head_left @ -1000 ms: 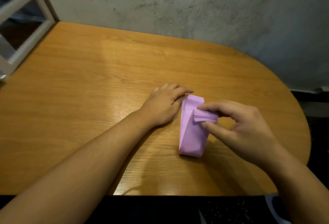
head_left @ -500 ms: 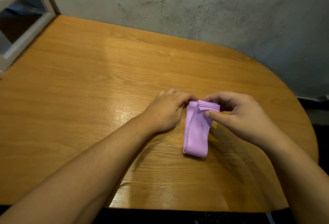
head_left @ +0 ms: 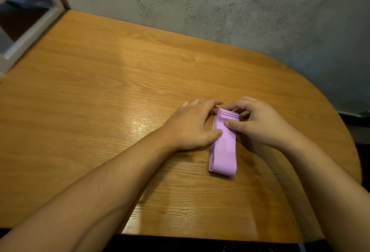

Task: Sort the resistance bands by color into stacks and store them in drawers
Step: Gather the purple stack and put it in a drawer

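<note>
1. Band stack (head_left: 223, 151): lilac, several flat layers, lying on the table (head_left: 100, 111). It runs from the fingertips back toward the person.
2. Right hand (head_left: 258, 123): thumb is flat on top of the stack, just behind the layered far end. Fingers curl over the far side, so it pinches that end.
3. Left hand (head_left: 192, 125): thumb tip is against the stack's left edge and the index curls round to the far end, gripping from the side. The other fingers are close together; can't tell if they touch the stack.
4. The layered edges sit between the two index fingertips.
5. The near folded end is free on the table, well apart from both thumbs.
6. Concrete wall (head_left: 220, 11) lies beyond the fingertips. White window frame (head_left: 26, 21) is far left of the left hand.
</note>
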